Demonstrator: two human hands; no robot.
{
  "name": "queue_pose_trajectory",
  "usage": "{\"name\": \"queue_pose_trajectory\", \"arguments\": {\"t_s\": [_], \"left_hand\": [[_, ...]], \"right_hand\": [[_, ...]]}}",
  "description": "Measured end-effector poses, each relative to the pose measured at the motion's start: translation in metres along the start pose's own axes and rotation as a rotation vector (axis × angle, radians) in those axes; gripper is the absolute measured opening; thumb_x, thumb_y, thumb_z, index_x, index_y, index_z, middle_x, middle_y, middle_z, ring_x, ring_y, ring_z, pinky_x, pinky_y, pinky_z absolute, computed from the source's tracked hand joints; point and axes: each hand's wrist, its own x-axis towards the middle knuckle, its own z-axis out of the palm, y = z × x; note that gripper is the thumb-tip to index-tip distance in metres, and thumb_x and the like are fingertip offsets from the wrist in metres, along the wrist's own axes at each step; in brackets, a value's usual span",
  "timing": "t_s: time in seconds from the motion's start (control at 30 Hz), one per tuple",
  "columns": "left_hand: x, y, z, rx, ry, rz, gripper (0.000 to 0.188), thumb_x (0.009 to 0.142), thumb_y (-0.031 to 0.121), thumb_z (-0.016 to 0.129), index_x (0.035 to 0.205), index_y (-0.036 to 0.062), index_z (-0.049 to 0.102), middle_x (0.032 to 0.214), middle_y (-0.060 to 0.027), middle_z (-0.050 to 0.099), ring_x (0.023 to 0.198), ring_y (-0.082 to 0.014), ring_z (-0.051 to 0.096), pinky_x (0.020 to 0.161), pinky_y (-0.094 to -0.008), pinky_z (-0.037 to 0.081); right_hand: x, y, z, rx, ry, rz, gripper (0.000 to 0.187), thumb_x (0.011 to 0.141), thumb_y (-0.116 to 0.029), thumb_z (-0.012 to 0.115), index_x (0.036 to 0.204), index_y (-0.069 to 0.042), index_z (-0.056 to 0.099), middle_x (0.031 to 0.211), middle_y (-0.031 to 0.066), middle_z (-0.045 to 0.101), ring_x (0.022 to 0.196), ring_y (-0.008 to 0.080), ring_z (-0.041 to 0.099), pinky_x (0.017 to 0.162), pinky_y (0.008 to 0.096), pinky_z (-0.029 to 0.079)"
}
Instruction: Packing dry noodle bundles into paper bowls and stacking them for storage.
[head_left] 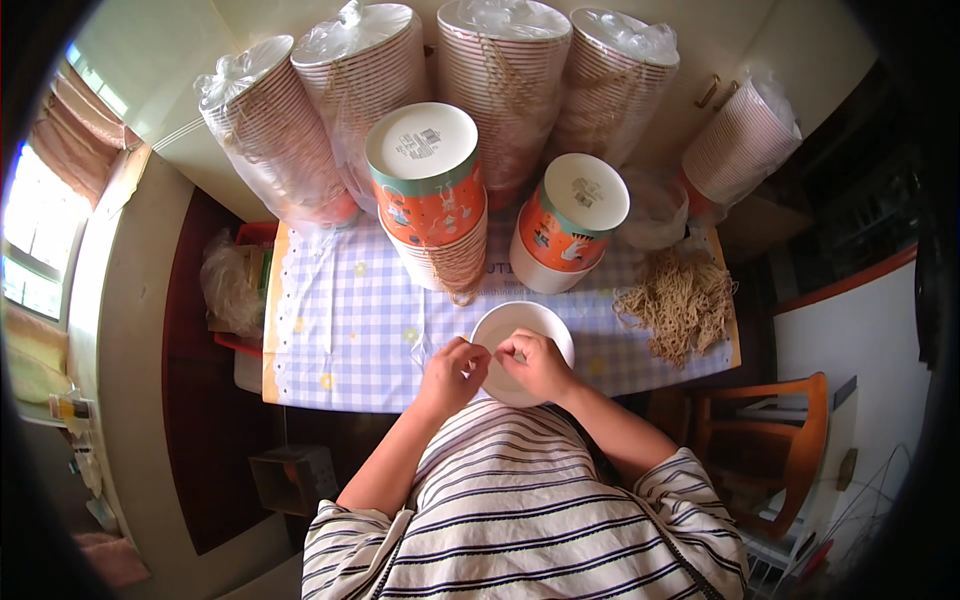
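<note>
A white paper bucket (522,310) stands at the table's front edge, close against my striped shirt, its open mouth facing up. Over its mouth my left hand (455,375) and my right hand (538,365) are close together, both with fingers pinched. What they pinch is too small to make out. Just beyond is an upside-down stack of orange and green paper buckets (430,212), with beige cord (455,265) hanging down its side. To its right stands a shorter upside-down stack (568,235). A tangled pile of beige cords (685,308) lies at the table's right.
Tall bagged stacks of paper buckets (505,90) line the back, with another bagged stack (740,140) at the far right. A blue checked tablecloth (350,335) covers the table. At lower right is a wooden chair (812,440); a red crate (258,233) sits left of the table.
</note>
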Motion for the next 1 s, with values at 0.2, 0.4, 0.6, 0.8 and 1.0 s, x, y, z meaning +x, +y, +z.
{"name": "queue_pose_trajectory", "arguments": {"t_s": [0.2, 0.4, 0.6, 0.8, 1.0], "left_hand": [[0.013, -0.031, -0.005, 0.053, 0.081, -0.219, 0.014, 0.08, 0.011, 0.061, 0.091, 0.0045, 0.066, 0.08, -0.0125, 0.06, 0.06, -0.021, 0.059, 0.057, -0.0302, 0.048], [0.024, -0.045, -0.004, 0.102, -0.012, -0.23, 0.016, 0.083, 0.011, 0.059, 0.094, 0.0038, 0.066, 0.081, -0.0128, 0.061, 0.063, -0.0185, 0.059, 0.059, -0.0283, 0.048], [0.027, -0.057, -0.002, 0.075, -0.02, -0.242, 0.016, 0.083, 0.01, 0.059, 0.095, 0.0035, 0.066, 0.084, -0.0129, 0.062, 0.065, -0.0182, 0.06, 0.06, -0.0282, 0.049], [0.03, -0.057, -0.004, 0.078, -0.038, -0.23, 0.017, 0.082, 0.01, 0.059, 0.096, 0.0038, 0.066, 0.086, -0.0122, 0.062, 0.065, -0.0174, 0.06, 0.061, -0.0276, 0.049], [0.033, -0.053, -0.006, 0.094, -0.09, -0.227, 0.019, 0.081, 0.009, 0.059, 0.099, 0.0046, 0.065, 0.087, -0.0109, 0.062, 0.066, -0.0174, 0.06, 0.062, -0.0276, 0.049]], "right_hand": [[0.016, 0.021, 0.014, -0.011, 0.074, 0.162, 0.006, 0.076, -0.007, 0.063, 0.077, -0.001, 0.06, 0.075, 0.0099, 0.059, 0.067, 0.0229, 0.06, 0.059, 0.0321, 0.046], [0.024, 0.029, 0.024, -0.139, 0.099, 0.167, 0.006, 0.075, -0.008, 0.062, 0.074, -0.004, 0.058, 0.075, 0.0107, 0.059, 0.069, 0.0279, 0.059, 0.059, 0.0365, 0.046], [0.028, 0.034, 0.028, -0.204, 0.097, 0.146, 0.008, 0.075, -0.011, 0.061, 0.073, -0.004, 0.059, 0.078, 0.0111, 0.06, 0.07, 0.0292, 0.059, 0.06, 0.039, 0.047], [0.028, 0.032, 0.03, -0.174, 0.09, 0.149, 0.008, 0.075, -0.011, 0.061, 0.073, -0.004, 0.06, 0.077, 0.0112, 0.06, 0.07, 0.0294, 0.059, 0.061, 0.0389, 0.047], [0.03, 0.033, 0.032, -0.232, 0.106, 0.136, 0.007, 0.075, -0.01, 0.06, 0.074, -0.003, 0.06, 0.077, 0.0114, 0.06, 0.07, 0.0298, 0.059, 0.061, 0.039, 0.047]]}}
